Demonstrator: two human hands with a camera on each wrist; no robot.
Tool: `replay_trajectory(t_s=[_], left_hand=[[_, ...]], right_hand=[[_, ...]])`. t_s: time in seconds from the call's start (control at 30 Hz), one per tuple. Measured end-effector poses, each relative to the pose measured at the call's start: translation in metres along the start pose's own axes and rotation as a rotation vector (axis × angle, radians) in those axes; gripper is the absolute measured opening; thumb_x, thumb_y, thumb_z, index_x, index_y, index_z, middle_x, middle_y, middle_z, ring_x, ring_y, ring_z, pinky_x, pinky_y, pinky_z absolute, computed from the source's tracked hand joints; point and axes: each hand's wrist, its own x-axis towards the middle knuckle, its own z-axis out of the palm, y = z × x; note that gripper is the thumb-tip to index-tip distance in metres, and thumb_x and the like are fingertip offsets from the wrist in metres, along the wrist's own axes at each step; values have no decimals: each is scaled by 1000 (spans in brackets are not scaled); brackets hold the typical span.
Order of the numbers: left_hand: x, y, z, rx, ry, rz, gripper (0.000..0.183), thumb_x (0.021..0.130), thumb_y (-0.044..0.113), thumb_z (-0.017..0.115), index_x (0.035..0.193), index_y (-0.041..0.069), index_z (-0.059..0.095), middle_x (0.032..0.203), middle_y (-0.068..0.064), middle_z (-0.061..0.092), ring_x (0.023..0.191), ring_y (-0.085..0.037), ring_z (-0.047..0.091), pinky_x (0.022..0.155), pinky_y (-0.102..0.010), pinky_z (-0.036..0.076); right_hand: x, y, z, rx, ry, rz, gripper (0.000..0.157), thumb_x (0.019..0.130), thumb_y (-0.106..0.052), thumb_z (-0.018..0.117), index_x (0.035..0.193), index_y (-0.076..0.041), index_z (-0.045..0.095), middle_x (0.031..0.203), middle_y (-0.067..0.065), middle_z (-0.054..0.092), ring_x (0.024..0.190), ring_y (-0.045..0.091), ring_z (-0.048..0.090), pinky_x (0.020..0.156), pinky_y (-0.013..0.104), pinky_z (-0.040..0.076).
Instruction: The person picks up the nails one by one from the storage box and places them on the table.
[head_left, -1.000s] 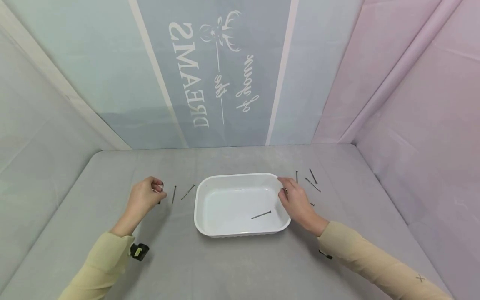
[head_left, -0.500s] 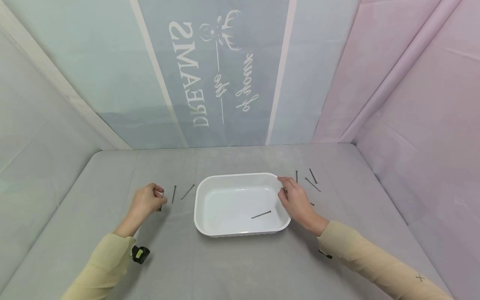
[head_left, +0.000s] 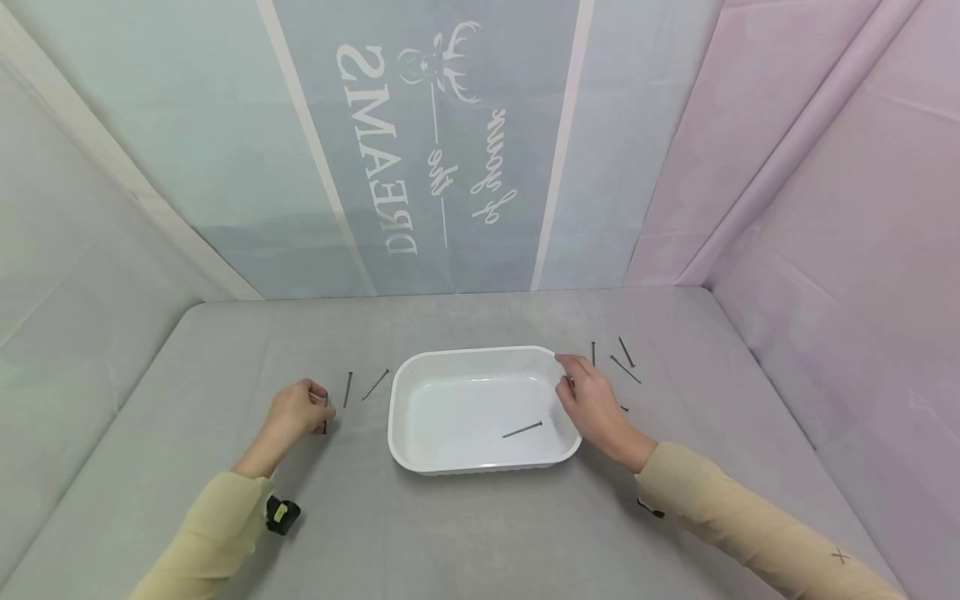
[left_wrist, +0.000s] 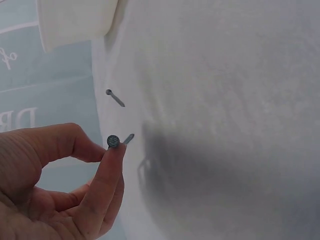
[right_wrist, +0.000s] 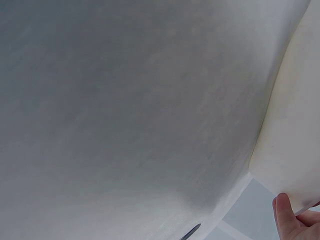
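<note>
My left hand (head_left: 294, 410) pinches a nail (left_wrist: 113, 141) between thumb and fingers, above the table left of the white dish (head_left: 480, 467). In the left wrist view the nail's round head faces the camera and its shank is mostly hidden. Two loose nails lie just right of that hand: a near-upright one (head_left: 348, 390) and a slanted one (head_left: 376, 384). My right hand (head_left: 596, 406) grips the dish's right rim, with fingertips (right_wrist: 283, 202) against the wall in the right wrist view. Inside the dish lies a single nail (head_left: 522, 429).
Right of the dish several nails lie on the grey tabletop (head_left: 480, 533), among them a tilted nail (head_left: 627, 352) and one partly hidden by the right hand. A printed curtain (head_left: 465, 167) hangs behind the table; pale cloth covers both sides.
My left hand has moved toward me and slightly right, carrying the pinched nail. The right hand, the dish and the loose nails have stayed put.
</note>
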Motion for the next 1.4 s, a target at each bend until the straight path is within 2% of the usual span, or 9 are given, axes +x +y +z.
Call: replay_trajectory(t_s=[0.47,0.8,1.17,1.4], left_hand=[[3,-10,7,48,-27,-2,32,75,4,63,98,-14,49,70,-15,59,52,-15,57,53,-30,48],[5,-14,7,59,-44,2,31,76,1,62,98,-16,48,77,-21,59,54,-16,58,54,-31,50],[9,-13,2,81,-79,17,30,77,2,61,96,-16,48,83,-26,56,58,-18,60,57,-32,51],[11,-8,-5,87,-116,19,24,77,3,60,92,-13,49,78,-20,56,61,-19,58,57,-31,51]], right_hand=[[-5,-3,4,4,24,-10,35,84,2,50,119,7,53,113,18,56,82,19,60,65,21,52],[-8,-5,7,-9,30,5,35,84,2,50,119,7,52,113,18,56,84,19,60,66,22,52],[-11,-8,9,-15,36,16,35,85,1,50,119,7,52,114,17,55,81,17,59,65,23,52],[-12,-10,10,-20,40,20,35,85,1,50,119,7,52,114,18,55,83,18,59,65,23,52]])
